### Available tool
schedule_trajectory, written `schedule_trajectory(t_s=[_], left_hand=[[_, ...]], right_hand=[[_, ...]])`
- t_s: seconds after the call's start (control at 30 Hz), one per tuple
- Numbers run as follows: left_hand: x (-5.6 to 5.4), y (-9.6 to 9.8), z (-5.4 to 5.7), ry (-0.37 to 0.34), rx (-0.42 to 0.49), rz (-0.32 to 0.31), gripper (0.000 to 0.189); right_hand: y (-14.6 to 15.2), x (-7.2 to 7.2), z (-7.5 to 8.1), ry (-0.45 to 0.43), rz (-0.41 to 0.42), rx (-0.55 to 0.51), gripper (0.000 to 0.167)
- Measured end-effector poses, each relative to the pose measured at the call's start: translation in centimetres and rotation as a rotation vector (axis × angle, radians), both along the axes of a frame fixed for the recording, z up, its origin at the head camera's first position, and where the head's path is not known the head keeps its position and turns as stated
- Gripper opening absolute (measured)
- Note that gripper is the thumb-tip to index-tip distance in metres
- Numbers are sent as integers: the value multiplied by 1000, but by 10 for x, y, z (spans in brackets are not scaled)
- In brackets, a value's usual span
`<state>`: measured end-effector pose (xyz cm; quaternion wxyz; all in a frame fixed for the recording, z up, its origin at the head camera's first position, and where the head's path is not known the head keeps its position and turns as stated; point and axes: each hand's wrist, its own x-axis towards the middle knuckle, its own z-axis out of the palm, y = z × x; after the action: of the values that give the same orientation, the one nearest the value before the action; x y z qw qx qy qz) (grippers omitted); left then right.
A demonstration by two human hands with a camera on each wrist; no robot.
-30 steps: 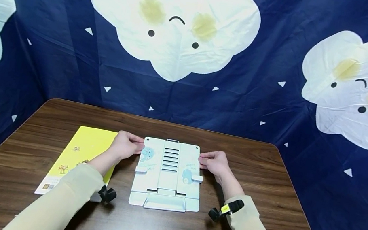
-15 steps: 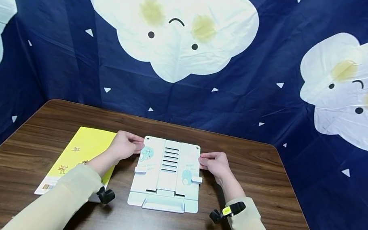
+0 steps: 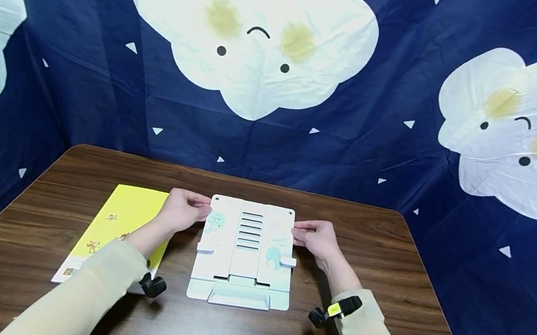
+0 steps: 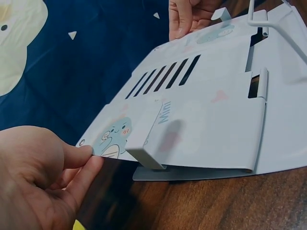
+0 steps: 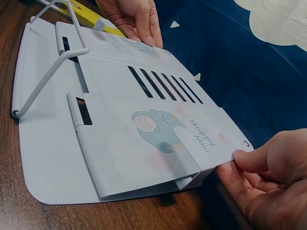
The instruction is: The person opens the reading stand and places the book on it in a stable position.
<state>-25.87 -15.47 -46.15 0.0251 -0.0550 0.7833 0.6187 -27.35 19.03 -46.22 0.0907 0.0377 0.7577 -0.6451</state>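
Note:
A white book stand (image 3: 244,262) with blue cartoon animals and a row of slots lies in the middle of the table. Its upper panel (image 4: 206,124) is tilted up slightly from the flat base plate (image 5: 43,158), hinged along the near side. At the far left corner my left hand (image 3: 180,212) pinches the panel's edge between thumb and fingers. My right hand (image 3: 318,240) pinches the far right corner the same way. Two small page clips, one a white clip (image 3: 288,261), stick out at the sides. A wire ledge (image 5: 53,67) rises at the near end.
To the left, a yellow booklet (image 3: 133,212) lies partly under my left forearm. The brown wooden table (image 3: 359,231) ends at a dark blue curtain (image 3: 355,165) printed with white clouds.
The upper panel's far edge has risen a little, and the small wire loop behind it has gone out of sight. Both hands keep their pinch at the corners.

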Motion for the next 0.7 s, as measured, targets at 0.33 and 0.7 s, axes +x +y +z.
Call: schedule_trajectory(t_s=[0.33,0.7], left_hand=[[1,0,5,39,-27,-9,20],[3,2,12,54,-41,-9,21]], right_hand=[[4,6,5,14,10,-26,19],[9,13,11,35,31,-39,19]])
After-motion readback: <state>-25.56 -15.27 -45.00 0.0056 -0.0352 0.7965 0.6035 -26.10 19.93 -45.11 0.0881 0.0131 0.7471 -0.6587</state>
